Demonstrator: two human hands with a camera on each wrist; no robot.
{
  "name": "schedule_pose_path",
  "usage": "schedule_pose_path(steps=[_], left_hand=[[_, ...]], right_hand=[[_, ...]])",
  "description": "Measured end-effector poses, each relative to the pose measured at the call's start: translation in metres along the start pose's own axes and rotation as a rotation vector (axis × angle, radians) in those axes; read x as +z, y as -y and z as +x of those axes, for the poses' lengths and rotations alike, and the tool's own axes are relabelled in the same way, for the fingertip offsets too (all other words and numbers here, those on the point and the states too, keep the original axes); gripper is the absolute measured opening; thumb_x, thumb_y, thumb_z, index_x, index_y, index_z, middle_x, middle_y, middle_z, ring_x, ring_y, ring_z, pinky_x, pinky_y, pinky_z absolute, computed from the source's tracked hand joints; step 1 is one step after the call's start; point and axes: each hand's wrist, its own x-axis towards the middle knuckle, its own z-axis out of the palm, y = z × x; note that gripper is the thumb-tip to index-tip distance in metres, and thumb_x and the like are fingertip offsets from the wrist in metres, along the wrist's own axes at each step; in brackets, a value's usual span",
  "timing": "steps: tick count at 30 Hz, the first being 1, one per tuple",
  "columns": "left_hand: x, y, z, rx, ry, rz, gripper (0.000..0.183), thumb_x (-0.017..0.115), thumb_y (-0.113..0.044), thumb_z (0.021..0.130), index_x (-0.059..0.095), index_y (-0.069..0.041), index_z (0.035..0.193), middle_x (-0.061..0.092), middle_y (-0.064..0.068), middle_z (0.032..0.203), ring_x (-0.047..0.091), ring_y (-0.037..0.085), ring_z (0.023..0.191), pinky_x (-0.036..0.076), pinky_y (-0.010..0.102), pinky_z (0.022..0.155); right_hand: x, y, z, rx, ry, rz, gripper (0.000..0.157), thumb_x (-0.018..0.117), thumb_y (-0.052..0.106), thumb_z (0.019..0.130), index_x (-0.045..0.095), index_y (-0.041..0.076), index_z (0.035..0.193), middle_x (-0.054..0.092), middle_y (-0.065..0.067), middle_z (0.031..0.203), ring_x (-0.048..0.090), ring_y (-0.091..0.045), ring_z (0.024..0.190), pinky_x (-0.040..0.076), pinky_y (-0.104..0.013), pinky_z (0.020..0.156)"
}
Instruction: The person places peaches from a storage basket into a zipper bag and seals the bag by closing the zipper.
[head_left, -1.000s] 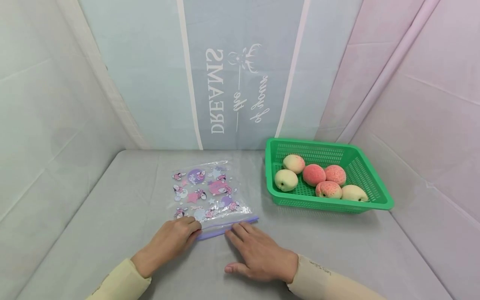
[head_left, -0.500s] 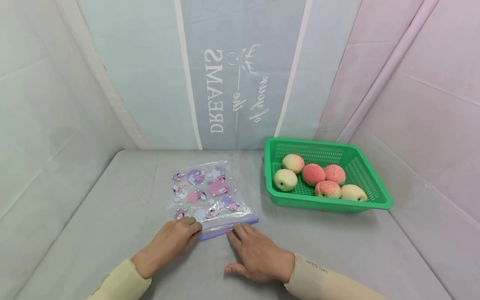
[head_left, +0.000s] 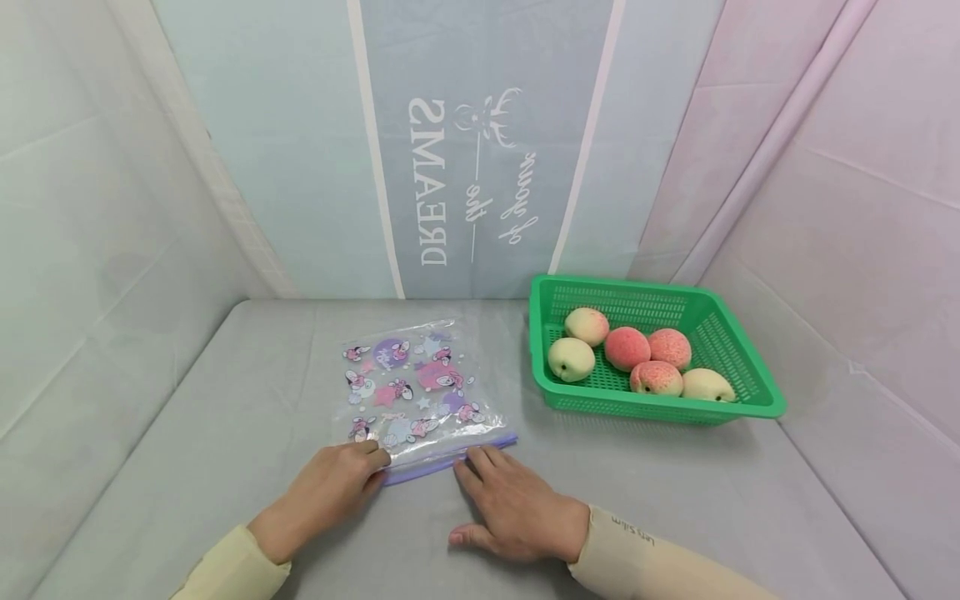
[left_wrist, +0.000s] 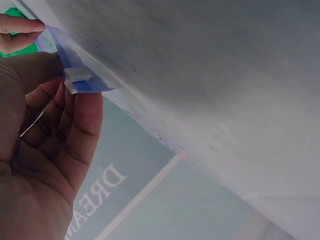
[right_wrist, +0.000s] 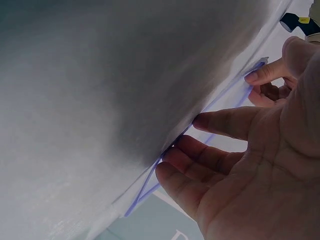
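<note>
A clear zip bag (head_left: pixel 420 392) printed with pink and purple cartoon figures lies flat on the grey table, its purple zip edge (head_left: pixel 431 475) towards me. My left hand (head_left: pixel 322 492) pinches the left end of that edge between thumb and fingers. In the left wrist view, a small pale slider (left_wrist: pixel 78 76) sits on the purple strip just beyond the thumb tip. My right hand (head_left: pixel 517 504) rests its extended fingertips on the strip's right part, thumb spread away. The right wrist view shows the purple strips (right_wrist: pixel 150 182) standing slightly apart beside these fingers.
A green plastic basket (head_left: pixel 645 408) stands at the right, beyond my right hand. Inside it are several peaches (head_left: pixel 628 349), some red and some pale. Fabric walls (head_left: pixel 487 150) enclose the table at the back and both sides.
My left hand has moved left and a little nearer to me, uncovering more of the purple edge. The right hand stays almost in place; bag and basket look the same.
</note>
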Motion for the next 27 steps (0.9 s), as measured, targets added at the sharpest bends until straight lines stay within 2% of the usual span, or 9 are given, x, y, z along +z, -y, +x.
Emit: schedule_pose_path(steps=[3,10,18,22,27], left_hand=[[-0.001,0.0,0.0,0.006,-0.047,0.015,0.029,0.086,-0.001,0.073,0.062,-0.015,0.075,0.056,-0.008,0.069,0.054,0.01,0.056,0.045,0.029,0.049],[-0.005,0.003,0.007,0.038,-0.224,0.034,0.024,0.082,0.006,0.071,0.064,-0.009,0.078,0.056,-0.003,0.07,0.055,0.009,0.056,0.046,0.026,0.046],[-0.018,0.006,0.023,-0.002,-0.4,0.04,0.019,0.075,0.008,0.073,0.064,-0.006,0.08,0.054,-0.002,0.068,0.045,0.004,0.052,0.04,0.023,0.042],[-0.028,0.006,0.031,-0.042,-0.452,0.05,0.019,0.077,0.009,0.073,0.066,-0.005,0.081,0.057,0.0,0.066,0.048,0.004,0.051,0.041,0.023,0.043],[-0.036,0.006,0.039,-0.083,-0.465,0.047,0.019,0.077,0.01,0.074,0.066,-0.003,0.081,0.058,0.002,0.066,0.051,0.006,0.051,0.045,0.025,0.044]], right_hand=[[0.001,0.0,0.0,-0.009,-0.01,-0.004,0.085,0.04,0.069,0.1,0.048,0.0,0.149,0.046,-0.015,0.142,0.044,-0.031,0.134,0.038,-0.044,0.114],[0.003,-0.001,0.0,-0.033,-0.066,-0.043,0.083,0.045,0.068,0.099,0.049,-0.001,0.146,0.048,-0.012,0.134,0.047,-0.027,0.124,0.04,-0.042,0.11],[0.004,-0.002,0.001,-0.052,-0.107,-0.059,0.08,0.048,0.068,0.099,0.052,0.0,0.142,0.05,-0.009,0.125,0.048,-0.024,0.115,0.043,-0.04,0.105],[0.006,-0.003,0.003,-0.062,-0.137,-0.08,0.079,0.049,0.068,0.098,0.053,0.002,0.139,0.051,-0.007,0.121,0.049,-0.023,0.111,0.044,-0.039,0.102],[0.007,-0.003,0.005,-0.065,-0.143,-0.104,0.078,0.048,0.071,0.097,0.055,0.003,0.135,0.052,-0.005,0.116,0.049,-0.021,0.106,0.046,-0.038,0.098]])
